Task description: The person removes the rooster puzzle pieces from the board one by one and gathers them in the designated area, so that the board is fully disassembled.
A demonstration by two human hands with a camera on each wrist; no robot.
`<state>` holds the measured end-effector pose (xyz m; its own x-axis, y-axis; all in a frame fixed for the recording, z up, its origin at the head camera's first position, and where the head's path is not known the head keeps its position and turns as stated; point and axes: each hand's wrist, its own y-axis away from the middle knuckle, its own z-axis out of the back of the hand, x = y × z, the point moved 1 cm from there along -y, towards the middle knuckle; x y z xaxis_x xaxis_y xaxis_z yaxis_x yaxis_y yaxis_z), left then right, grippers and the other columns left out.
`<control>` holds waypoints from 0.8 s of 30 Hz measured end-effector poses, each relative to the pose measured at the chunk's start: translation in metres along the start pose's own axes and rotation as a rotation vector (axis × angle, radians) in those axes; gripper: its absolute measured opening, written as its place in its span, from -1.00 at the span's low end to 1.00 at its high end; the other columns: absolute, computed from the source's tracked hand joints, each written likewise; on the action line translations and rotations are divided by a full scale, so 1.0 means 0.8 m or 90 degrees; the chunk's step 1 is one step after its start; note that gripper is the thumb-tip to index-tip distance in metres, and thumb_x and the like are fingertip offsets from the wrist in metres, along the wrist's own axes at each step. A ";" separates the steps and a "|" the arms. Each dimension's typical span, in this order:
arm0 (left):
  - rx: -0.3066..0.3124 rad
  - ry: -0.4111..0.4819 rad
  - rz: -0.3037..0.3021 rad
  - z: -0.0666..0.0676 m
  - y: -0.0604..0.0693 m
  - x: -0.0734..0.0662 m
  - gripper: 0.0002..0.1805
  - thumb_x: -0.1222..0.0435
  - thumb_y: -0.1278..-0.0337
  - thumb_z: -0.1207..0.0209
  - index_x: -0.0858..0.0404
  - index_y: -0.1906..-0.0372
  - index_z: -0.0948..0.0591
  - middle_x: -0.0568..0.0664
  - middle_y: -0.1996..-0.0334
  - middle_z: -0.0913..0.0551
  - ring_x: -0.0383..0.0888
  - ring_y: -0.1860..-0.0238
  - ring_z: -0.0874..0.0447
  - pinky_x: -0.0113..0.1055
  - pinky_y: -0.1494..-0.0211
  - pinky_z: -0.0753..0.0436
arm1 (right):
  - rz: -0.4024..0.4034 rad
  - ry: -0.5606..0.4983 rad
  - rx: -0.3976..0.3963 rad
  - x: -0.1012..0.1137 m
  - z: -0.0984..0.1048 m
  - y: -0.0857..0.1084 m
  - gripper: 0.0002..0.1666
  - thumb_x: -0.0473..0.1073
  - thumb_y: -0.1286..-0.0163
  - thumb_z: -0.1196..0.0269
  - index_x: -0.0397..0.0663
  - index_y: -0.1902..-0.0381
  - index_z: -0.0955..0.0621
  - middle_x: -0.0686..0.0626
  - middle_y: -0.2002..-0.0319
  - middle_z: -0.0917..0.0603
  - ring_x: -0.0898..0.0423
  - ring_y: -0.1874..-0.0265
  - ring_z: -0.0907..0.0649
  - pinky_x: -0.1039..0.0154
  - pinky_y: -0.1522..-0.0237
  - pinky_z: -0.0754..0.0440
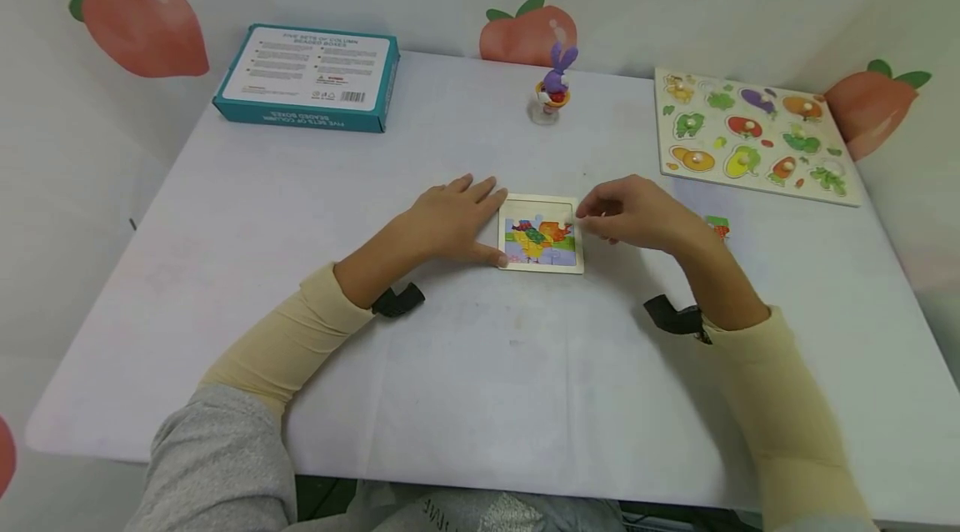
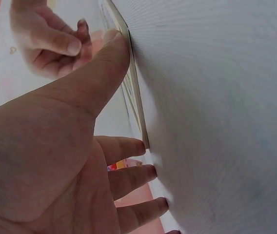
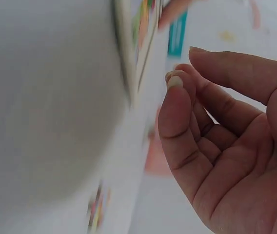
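A small square jigsaw puzzle [image 1: 540, 242] in a pale wooden frame lies flat on the table. Its lower part shows a bright picture of assembled pieces, while a strip at the top is bare wood. My left hand [image 1: 453, 223] rests at its left side, fingers spread and straight, thumb [image 2: 110, 58] on the frame's near edge and index fingertip at the far left corner. Just off the right edge hovers my right hand [image 1: 637, 213], its fingers [image 3: 175, 112] loosely bent, with nothing between thumb and fingertips. A loose puzzle piece [image 1: 717, 225] lies beyond the right wrist, partly hidden.
At the back left lies a teal-edged box [image 1: 307, 77]. A purple rabbit figure in a small cup [image 1: 553, 86] stands at the back middle. A vegetable peg board [image 1: 753, 136] lies at the back right. The white table [image 1: 480, 399] extends toward the person's lap.
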<state>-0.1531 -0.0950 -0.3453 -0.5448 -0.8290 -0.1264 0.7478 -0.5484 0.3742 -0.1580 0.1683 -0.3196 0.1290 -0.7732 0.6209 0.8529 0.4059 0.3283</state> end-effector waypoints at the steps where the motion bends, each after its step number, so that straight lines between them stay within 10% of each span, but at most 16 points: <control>1: 0.000 0.000 0.000 -0.001 0.000 0.000 0.16 -0.42 -0.13 -0.10 0.15 -0.63 0.01 0.10 -0.61 0.08 0.20 -0.57 0.13 0.16 -0.47 -0.15 | 0.009 0.000 0.008 0.008 -0.006 -0.006 -0.78 -0.20 -0.40 -0.31 -0.20 0.06 -0.68 -0.09 0.28 -0.66 -0.02 0.39 -0.57 0.16 0.35 -0.60; 24: 0.000 0.005 -0.007 0.003 0.002 0.002 0.16 -0.44 -0.13 -0.07 0.15 -0.63 0.01 0.11 -0.60 0.07 0.20 -0.56 0.12 0.15 -0.47 -0.16 | 0.050 0.050 0.033 0.047 -0.054 -0.052 -0.68 -0.21 -0.21 -0.48 -0.18 0.15 -0.62 -0.06 0.41 -0.59 0.02 0.38 -0.53 0.14 0.26 -0.46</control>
<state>-0.1537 -0.0972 -0.3427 -0.5497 -0.8240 -0.1372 0.7417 -0.5570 0.3735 -0.1667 0.1015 -0.3406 0.2349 -0.7727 0.5897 0.8119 0.4896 0.3181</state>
